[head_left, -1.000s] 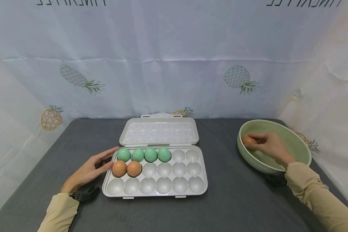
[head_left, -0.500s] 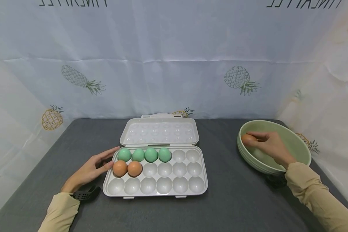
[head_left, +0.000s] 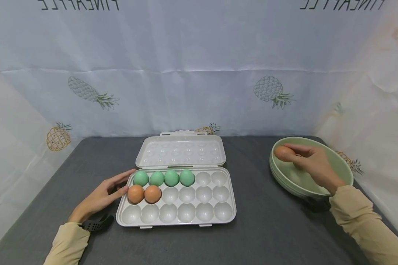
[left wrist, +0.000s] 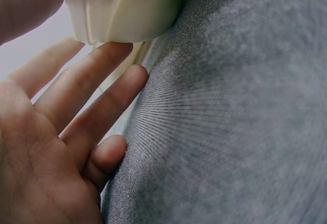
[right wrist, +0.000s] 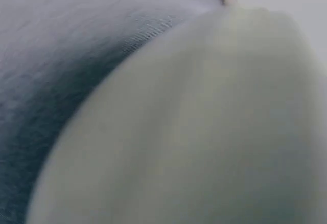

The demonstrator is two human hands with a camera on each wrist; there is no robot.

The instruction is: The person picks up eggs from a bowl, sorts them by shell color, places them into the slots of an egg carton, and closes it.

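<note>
Pineapple-printed white cloth hangs behind a dark grey bench (head_left: 268, 235). Fingers (head_left: 296, 149) of the right hand (head_left: 313, 165) curl around a brown egg (head_left: 283, 153), holding it above the near-left rim of a pale green round bowl (head_left: 341, 165) at the bench's right end. Fingers (head_left: 121, 176) of the left hand (head_left: 101, 197) lie straight and relaxed, touching the left edge of an open white plastic egg tray (head_left: 192, 217) in mid-bench. Four green eggs (head_left: 164, 178) fill its back row from the left; two brown eggs (head_left: 144, 194) sit in the middle row's left cups. Its lid (head_left: 180, 151) lies open behind.
</note>
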